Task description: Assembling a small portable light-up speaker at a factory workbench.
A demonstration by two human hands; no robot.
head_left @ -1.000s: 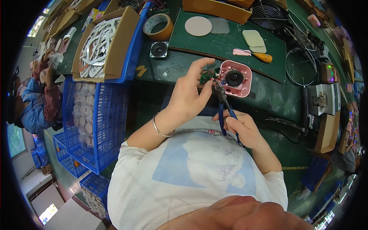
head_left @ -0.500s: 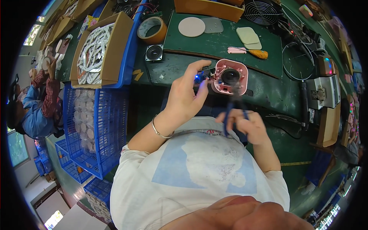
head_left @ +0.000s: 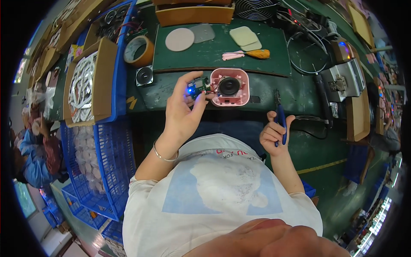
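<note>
Circuit board (head_left: pixel 198 88) in the left hand (head_left: pixel 182 103): green, with a blue light (head_left: pixel 190 90). Housing (head_left: pixel 234 102) just right of the left hand: pink. Speaker (head_left: pixel 230 86) within the housing: black. Pliers (head_left: pixel 281 118) in the right hand (head_left: pixel 272 135): blue handles, dark head. Work panel (head_left: pixel 184 60) beyond both hands: green, bearing a pale pink disc (head_left: pixel 179 40), pale yellow pads (head_left: pixel 243 36) and a tool (head_left: pixel 259 53) with an orange-yellow handle. Crate (head_left: pixel 112 158) left of the left hand: blue, lattice pattern. Shirt (head_left: pixel 147 222), near side of both hands: white, light-blue print.

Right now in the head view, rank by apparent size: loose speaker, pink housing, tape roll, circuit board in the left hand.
1. Pink housing
2. Tape roll
Unranked, both smaller: loose speaker and circuit board. They look close in size, and the left hand partly covers the board.
</note>
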